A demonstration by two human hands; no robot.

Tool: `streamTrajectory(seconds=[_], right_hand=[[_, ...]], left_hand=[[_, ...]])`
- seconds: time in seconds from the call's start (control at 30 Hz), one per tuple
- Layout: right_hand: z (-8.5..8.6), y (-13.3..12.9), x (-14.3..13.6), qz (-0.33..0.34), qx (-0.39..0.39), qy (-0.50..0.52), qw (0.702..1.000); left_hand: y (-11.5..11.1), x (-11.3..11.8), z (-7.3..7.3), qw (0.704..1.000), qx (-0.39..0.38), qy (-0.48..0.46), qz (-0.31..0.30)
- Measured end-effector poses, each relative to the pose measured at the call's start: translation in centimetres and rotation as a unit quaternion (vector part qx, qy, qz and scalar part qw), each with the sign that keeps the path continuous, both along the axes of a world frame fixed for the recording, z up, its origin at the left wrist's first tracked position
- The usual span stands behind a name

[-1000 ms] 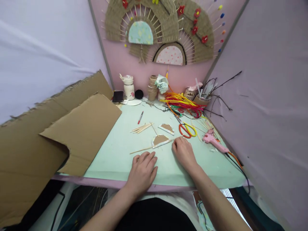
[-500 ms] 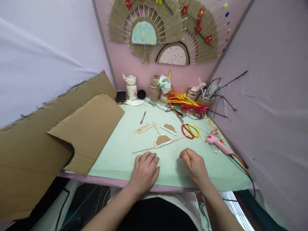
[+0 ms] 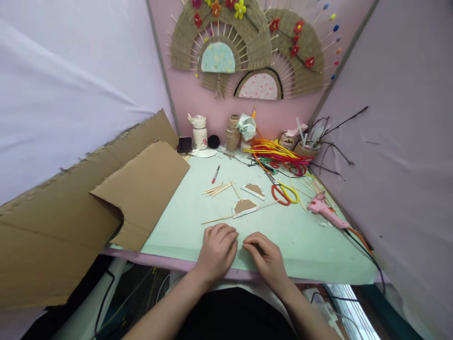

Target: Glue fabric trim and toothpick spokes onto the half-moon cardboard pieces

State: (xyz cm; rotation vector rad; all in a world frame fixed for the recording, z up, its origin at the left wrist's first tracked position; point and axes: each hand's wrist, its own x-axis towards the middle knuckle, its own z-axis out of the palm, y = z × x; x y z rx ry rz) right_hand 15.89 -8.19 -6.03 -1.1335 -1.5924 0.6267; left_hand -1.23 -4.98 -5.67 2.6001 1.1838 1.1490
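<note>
My left hand (image 3: 218, 250) rests palm down at the table's front edge, fingers loosely stretched and holding nothing that I can see. Close to its right is my right hand (image 3: 266, 257), thumb and forefinger pinched together; anything between them is too small to make out. Just beyond both hands lies a half-round cardboard piece (image 3: 245, 206) with a white edge, and a long thin wooden stick (image 3: 216, 220) runs along its straight side. A second, similar cardboard piece (image 3: 254, 190) sits behind it. To their left is a small bundle of bamboo sticks (image 3: 216, 190).
Scissors (image 3: 285, 193) and a pink glue gun (image 3: 327, 212) lie at the right. Colourful pipe cleaners (image 3: 279, 153), a twine spool (image 3: 233, 134) and a white bottle (image 3: 200, 134) line the back. Large cardboard sheets (image 3: 148, 189) cover the left side. A red marker (image 3: 215, 174) lies mid-table.
My right hand has moved left, close to my left hand, and its curled fingers now form a pinch. My left hand stays nearly in place. The camera view has shifted slightly.
</note>
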Motion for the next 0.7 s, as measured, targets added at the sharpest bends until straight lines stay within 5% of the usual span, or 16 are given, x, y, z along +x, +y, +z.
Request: streamTrajectory(seconds=[0.17,0.4,0.7], right_hand=[[0.7,0.2,-0.3,-0.024,-0.155,0.171,0.973],[1.4,1.0,-1.1,0.032,-0.253,0.383,0.888],[1.9,0.9,-2.0,0.062,-0.291,0.396,0.868]], left_hand=[[0.0,-0.1,0.6,0.998,-0.011,-0.054,0.001],[-0.1,-0.5,0.6,0.995,-0.041,-0.094,0.008],[-1.5,0.3,2.3,0.974,-0.107,-0.199,0.009]])
